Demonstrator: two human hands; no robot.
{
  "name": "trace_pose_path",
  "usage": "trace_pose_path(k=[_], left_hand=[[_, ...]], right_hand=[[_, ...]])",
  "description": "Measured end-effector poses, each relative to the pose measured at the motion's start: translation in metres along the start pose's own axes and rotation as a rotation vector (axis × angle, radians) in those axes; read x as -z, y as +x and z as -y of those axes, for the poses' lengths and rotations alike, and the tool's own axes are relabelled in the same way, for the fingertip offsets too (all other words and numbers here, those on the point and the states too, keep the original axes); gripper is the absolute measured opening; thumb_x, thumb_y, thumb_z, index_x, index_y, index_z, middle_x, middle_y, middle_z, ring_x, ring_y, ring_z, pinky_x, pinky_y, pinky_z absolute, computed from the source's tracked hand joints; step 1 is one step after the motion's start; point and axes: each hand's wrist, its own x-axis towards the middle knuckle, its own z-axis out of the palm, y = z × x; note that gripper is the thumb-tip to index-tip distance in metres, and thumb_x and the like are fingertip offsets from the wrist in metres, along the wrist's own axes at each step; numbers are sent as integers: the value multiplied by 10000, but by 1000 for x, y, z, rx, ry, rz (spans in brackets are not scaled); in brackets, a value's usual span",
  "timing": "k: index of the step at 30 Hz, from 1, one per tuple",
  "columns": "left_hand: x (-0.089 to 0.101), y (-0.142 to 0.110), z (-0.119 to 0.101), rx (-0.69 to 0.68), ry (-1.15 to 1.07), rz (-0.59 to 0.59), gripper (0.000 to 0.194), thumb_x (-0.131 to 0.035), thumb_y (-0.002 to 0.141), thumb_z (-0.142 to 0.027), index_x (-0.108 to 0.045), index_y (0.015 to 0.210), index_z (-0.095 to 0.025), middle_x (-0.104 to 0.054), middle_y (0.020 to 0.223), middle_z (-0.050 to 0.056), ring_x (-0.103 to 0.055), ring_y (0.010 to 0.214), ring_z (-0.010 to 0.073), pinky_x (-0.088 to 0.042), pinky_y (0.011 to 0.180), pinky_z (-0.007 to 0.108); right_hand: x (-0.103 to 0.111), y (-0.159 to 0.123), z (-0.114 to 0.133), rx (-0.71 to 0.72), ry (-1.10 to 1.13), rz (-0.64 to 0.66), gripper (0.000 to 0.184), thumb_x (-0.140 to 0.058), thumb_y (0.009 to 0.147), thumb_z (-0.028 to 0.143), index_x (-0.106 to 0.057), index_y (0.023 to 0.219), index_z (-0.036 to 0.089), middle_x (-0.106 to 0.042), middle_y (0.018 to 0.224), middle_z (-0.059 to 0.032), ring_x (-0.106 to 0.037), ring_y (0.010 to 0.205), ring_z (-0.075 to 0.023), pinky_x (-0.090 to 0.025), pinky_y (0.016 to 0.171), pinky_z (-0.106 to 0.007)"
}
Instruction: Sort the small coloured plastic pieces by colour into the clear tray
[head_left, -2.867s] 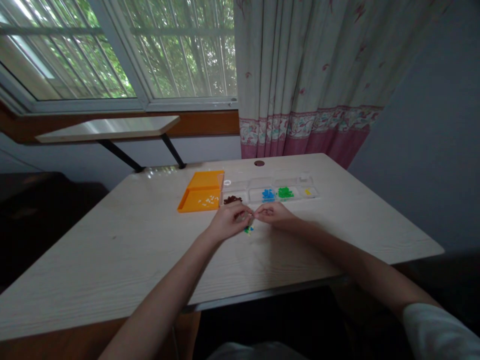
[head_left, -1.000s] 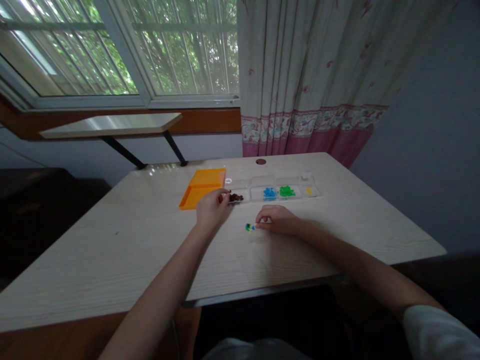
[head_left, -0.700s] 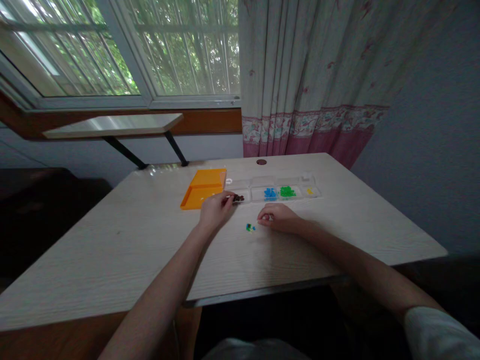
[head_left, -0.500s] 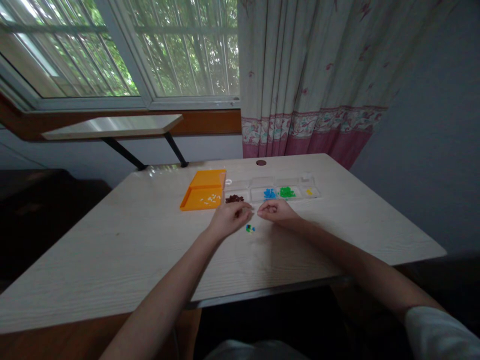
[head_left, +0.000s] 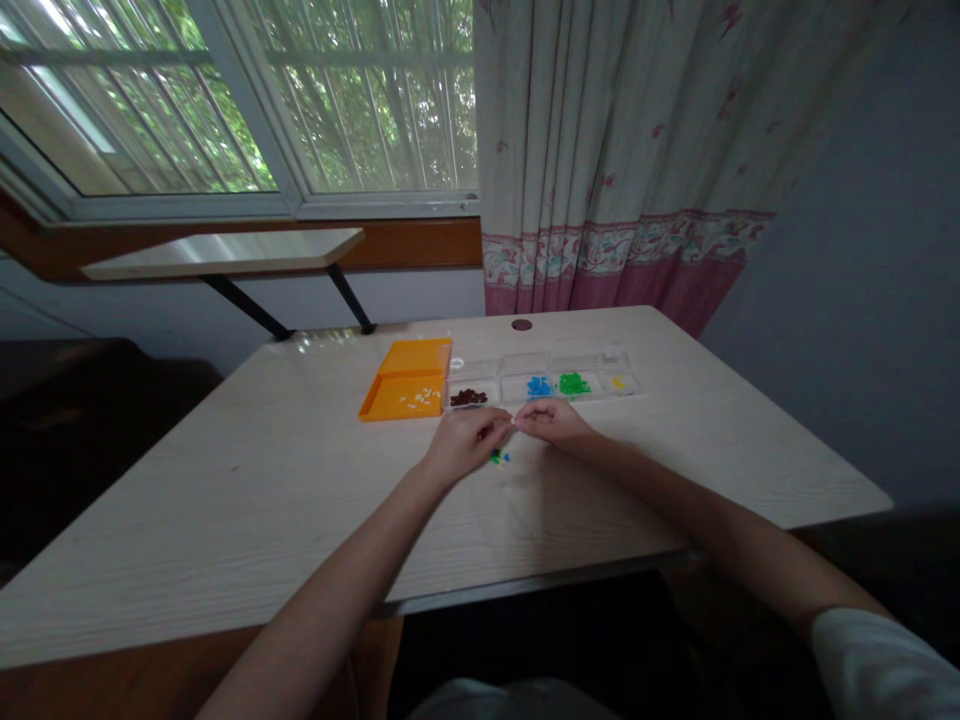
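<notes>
My left hand [head_left: 471, 440] and my right hand [head_left: 553, 420] meet fingertip to fingertip above the table, both pinched closed. A tiny pale piece [head_left: 513, 421] shows between the fingertips; its kind is too small to make out. Just below my left hand lies a small cluster of green, blue and yellow pieces [head_left: 500, 457] on the table. Beyond the hands, clear plastic boxes hold dark brown pieces [head_left: 469, 398], blue pieces [head_left: 538, 387], green pieces [head_left: 574, 384] and a few yellow pieces [head_left: 618, 383].
An open orange case [head_left: 409, 342] with white pieces [head_left: 425, 397] inside lies left of the clear boxes. The pale wooden table [head_left: 300, 500] stretches to both sides. At the back left, a raised shelf [head_left: 225, 250] stands on black legs, below a window.
My left hand has moved slightly right, and its fingertips now meet those of my right hand at the tiny pale piece. The right hand has hardly moved.
</notes>
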Motion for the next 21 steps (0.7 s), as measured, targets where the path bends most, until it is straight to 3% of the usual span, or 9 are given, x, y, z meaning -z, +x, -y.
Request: trace_pose_path(k=[8, 14, 18, 21], left_hand=[[-1, -1, 1, -17, 21, -9, 183, -492, 824, -272, -630, 871, -162, -630, 655, 10, -525, 533, 78, -374, 529, 183], [1, -1, 1, -15, 43, -40, 171, -501, 811, -262, -634, 849, -161, -626, 635, 6, -517, 514, 76, -373, 513, 180], [9, -1, 6, 26, 59, -174, 180, -520, 801, -266, -636, 872, -148, -634, 646, 12, -519, 509, 74, -385, 514, 178], [15, -1, 9, 60, 43, -267, 181, -533, 799, -269, -637, 885, -148, -645, 674, 14, -521, 520, 69, -391, 518, 171]], right_hand=[[0, 1, -2, 17, -15, 22, 357, -653, 629, 487, -645, 730, 145, -633, 700, -33, -574, 689, -125, -450, 638, -253], [-1, -2, 0, 11, -62, 26, 347, -629, 664, 468, -632, 777, 139, -577, 638, 2, -493, 565, -79, -382, 524, -204], [-2, -8, 3, 30, -285, 65, 261, -599, 724, 387, -634, 813, 145, -502, 567, 40, -395, 478, -53, -286, 450, -179], [-5, -14, 8, 114, -556, 131, 178, -625, 719, 318, -649, 809, 167, -552, 629, 24, -445, 536, -63, -324, 513, -183]])
